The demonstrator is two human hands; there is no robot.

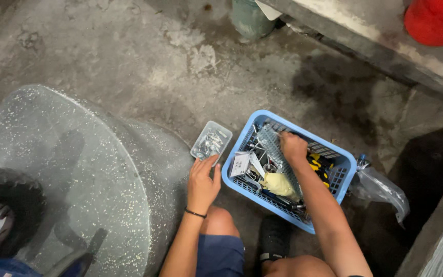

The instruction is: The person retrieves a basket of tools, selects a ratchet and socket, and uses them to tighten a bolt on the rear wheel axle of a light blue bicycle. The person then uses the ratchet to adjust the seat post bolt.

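My left hand (202, 182) holds the near end of a small clear plastic box (212, 140) filled with metal screws, just above the concrete floor. My right hand (293, 147) reaches into a blue plastic basket (236, 156) and rests on a flat strip of metal mesh (273, 146). Inside the basket lie a yellow cloth (279, 184), a small white packet (240, 164) and yellow-handled tools (318, 163). Whether the right hand's fingers grip anything is hidden.
A round glass tabletop (62, 169) fills the left, with a black tyre (6, 205) beneath it. A crumpled clear bag with a bottle (378, 187) lies right of the basket. A concrete ledge (365, 36) with a red container (437, 20) runs across the top right.
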